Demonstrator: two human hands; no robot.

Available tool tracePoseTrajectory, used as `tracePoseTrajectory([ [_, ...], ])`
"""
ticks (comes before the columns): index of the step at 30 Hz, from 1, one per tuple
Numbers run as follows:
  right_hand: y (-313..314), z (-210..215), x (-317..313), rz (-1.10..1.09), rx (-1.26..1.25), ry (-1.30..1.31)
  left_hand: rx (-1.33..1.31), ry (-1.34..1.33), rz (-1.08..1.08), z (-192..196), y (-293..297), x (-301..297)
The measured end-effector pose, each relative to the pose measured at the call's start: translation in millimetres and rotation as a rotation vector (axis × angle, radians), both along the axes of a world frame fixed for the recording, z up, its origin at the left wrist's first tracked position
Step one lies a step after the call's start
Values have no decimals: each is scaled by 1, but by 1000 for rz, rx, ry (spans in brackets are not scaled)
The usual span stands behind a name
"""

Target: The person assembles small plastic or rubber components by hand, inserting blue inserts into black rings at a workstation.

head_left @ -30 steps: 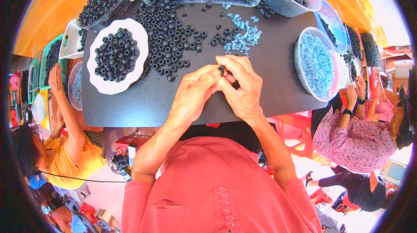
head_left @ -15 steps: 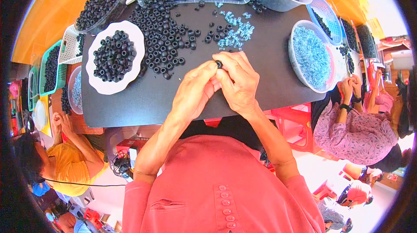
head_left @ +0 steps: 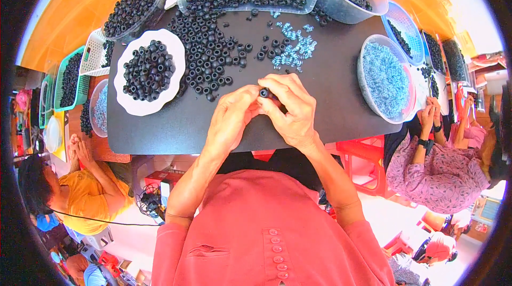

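Over the near part of the dark table (head_left: 320, 120), my left hand (head_left: 230, 118) and my right hand (head_left: 292, 110) meet at the fingertips. Between them is a small black hollow plastic cap (head_left: 264, 93), its round opening showing a pale bluish centre. The fingers of both hands are closed on it. A dark spot under my right fingers may be another cap or shadow; I cannot tell. Just beyond my hands lie loose light-blue clear plastic pieces (head_left: 294, 46) and several black caps (head_left: 273, 50). A larger spread of black caps (head_left: 205, 54) lies farther left.
A white scalloped plate (head_left: 124, 94) of black caps stands at the left. A clear bin (head_left: 245, 10) and round tubs (head_left: 349, 15) of black caps line the far edge. At the right is a bowl (head_left: 368, 86) of light-blue pieces. Co-workers sit on both sides.
The black cap has turned, so its opening now shows, and it sits slightly lower between my fingers. My hands have come a little nearer. The whole view has shifted slightly.
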State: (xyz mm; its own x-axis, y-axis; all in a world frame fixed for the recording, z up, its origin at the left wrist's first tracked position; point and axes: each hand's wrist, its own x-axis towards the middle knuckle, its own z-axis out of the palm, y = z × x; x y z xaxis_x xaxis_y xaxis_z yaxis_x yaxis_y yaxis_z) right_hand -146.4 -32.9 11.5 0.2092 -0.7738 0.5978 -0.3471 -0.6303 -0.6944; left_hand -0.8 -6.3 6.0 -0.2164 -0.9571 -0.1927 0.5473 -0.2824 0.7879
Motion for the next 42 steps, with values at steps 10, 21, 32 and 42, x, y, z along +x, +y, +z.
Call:
tracePoseTrajectory([
  [10,2,-2,1,62,-8,-22,-317,-371,247,11,-11,-25],
  [21,4,-8,-4,13,30,-119,-425,-574,253,10,-23,-50],
  [32,0,2,-3,-31,-98,-31,-90,33,102,13,5,-24],
  [42,0,-5,-9,47,131,-133,-203,-480,151,16,7,-13],
])
